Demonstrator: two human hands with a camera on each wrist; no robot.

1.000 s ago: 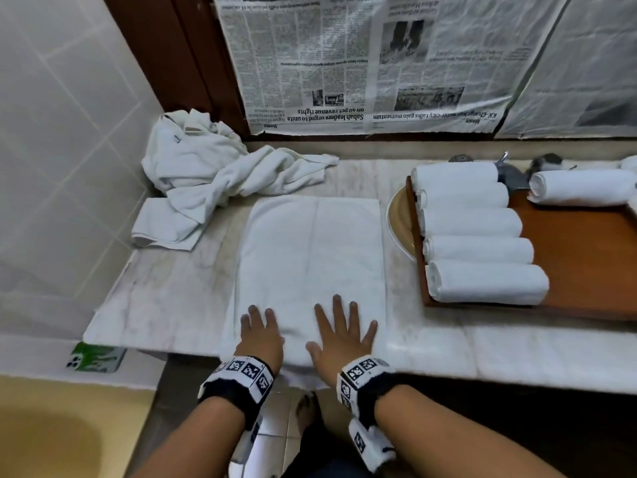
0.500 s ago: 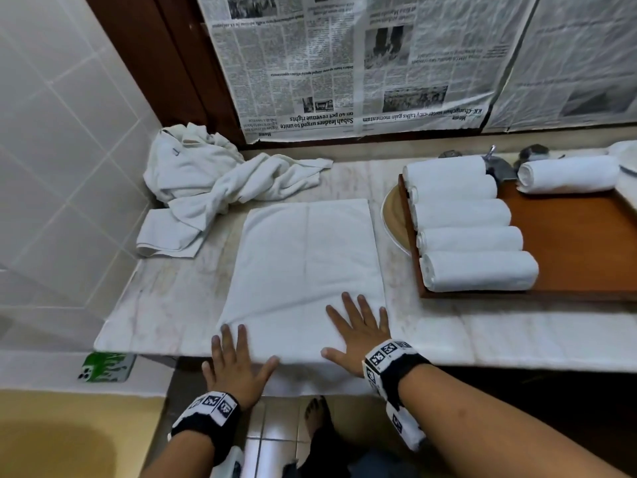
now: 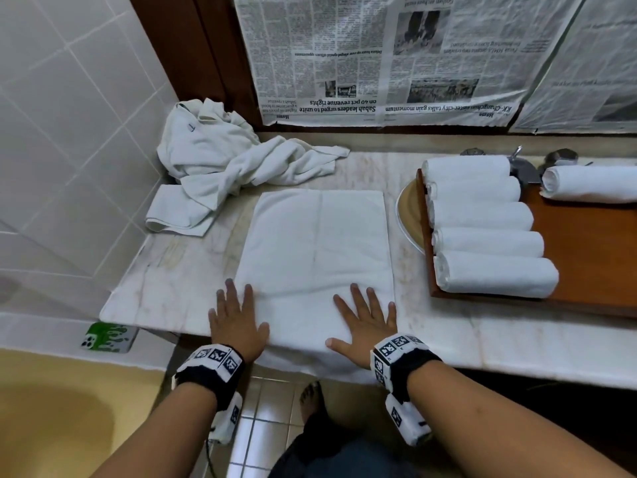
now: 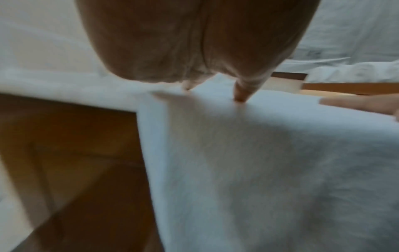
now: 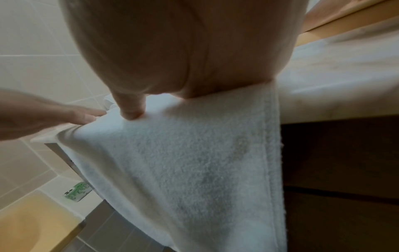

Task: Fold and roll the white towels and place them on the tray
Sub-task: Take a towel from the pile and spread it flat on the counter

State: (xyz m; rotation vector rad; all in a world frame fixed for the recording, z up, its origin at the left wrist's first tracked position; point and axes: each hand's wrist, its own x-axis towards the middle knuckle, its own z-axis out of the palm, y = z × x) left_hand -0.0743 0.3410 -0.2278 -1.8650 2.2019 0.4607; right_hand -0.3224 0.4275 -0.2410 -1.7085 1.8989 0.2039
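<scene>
A white towel (image 3: pixel 317 246) lies spread flat on the marble counter (image 3: pixel 172 270), its near end hanging over the front edge (image 4: pixel 259 170) (image 5: pixel 194 170). My left hand (image 3: pixel 236 315) rests flat with straight fingers on the towel's near left corner. My right hand (image 3: pixel 365 319) presses flat on the near right part, thumb spread. Several rolled white towels (image 3: pixel 482 229) lie in a row on the brown wooden tray (image 3: pixel 593 263) at the right, with one more roll (image 3: pixel 589 184) at the tray's back.
A heap of crumpled white towels (image 3: pixel 227 163) sits at the counter's back left against the tiled wall. A round plate (image 3: pixel 410 219) pokes out beside the tray. Taps (image 3: pixel 524 167) stand behind it. A green phone (image 3: pixel 107 338) lies on the ledge below left.
Both hands slid apart along the towel's near edge, from its middle to its left and right corners, staying flat. The towel lies smoother.
</scene>
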